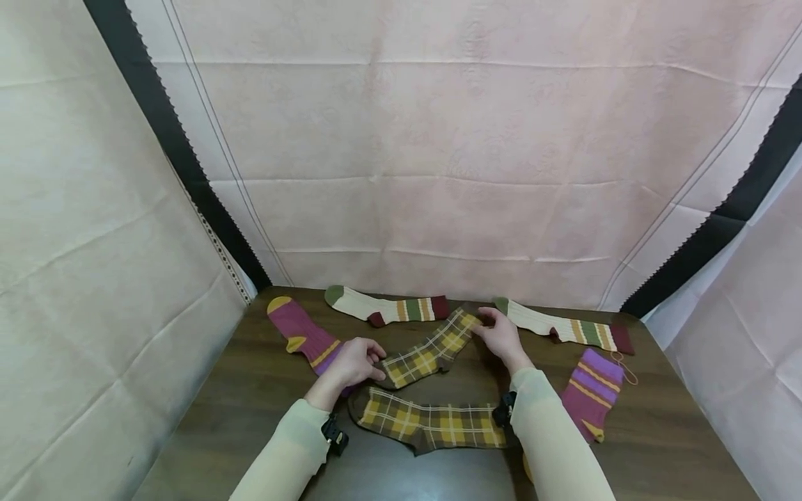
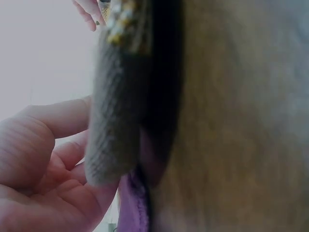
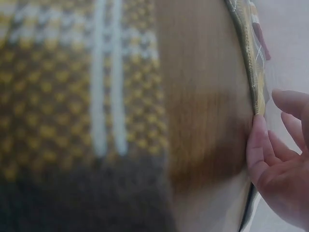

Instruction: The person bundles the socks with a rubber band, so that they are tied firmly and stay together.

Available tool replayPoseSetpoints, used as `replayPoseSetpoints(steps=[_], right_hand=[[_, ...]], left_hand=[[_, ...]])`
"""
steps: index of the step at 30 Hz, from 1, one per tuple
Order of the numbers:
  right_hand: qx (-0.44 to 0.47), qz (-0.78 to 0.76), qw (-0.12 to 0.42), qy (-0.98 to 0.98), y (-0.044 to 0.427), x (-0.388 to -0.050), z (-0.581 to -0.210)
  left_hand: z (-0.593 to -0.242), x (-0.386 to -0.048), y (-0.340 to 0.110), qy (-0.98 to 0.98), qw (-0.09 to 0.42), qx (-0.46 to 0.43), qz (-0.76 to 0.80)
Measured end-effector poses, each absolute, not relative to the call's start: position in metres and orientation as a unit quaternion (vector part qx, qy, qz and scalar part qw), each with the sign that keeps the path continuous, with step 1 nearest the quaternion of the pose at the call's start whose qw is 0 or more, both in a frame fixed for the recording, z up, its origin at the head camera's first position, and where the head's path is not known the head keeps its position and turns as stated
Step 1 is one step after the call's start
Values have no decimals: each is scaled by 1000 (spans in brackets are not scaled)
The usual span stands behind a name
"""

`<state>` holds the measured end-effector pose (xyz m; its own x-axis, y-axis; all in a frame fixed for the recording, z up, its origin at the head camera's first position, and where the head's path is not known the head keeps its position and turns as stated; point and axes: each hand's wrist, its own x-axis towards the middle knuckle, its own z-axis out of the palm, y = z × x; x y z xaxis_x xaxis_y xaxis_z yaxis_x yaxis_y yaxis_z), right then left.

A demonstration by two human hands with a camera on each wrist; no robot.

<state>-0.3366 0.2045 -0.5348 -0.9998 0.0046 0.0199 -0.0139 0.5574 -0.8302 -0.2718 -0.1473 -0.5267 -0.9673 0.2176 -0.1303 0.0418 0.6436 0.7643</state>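
Observation:
In the head view, a yellow-and-brown plaid sock [image 1: 426, 358] lies slanted between the hands. My left hand [image 1: 352, 363] pinches its lower-left end; the left wrist view shows the thumb and fingers [image 2: 72, 116] around the brown end [image 2: 116, 111]. At the upper-right end, my right hand [image 1: 501, 339] touches the sock's edge, its fingers [image 3: 260, 150] loosely bent and the thumb apart in the right wrist view. A matching plaid sock [image 1: 438, 426] lies below, its right end beside my right wrist.
Two cream socks with green, yellow and maroon bands [image 1: 388, 307] [image 1: 564, 328] lie along the back of the wooden table [image 1: 225, 417]. One purple sock [image 1: 303, 330] is partly under my left hand; another [image 1: 592, 393] lies right of my right forearm, near a thin loop. Pale cloth hangs behind.

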Motion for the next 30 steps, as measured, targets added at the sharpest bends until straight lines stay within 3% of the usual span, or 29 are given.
replayPoseSetpoints(steps=[14,25,30], right_hand=[[-25,466,-21,-884,210,-334,-538],[-30,461,-78,-883,203,-340,-533],[-61,538,-72,-838,198,-344,-532]], left_hand=[[-526,-272,-146,906,106,82,402],[-528,-271,-149,904,114,75,405],[-525,-273,-149,904,116,75,405]])
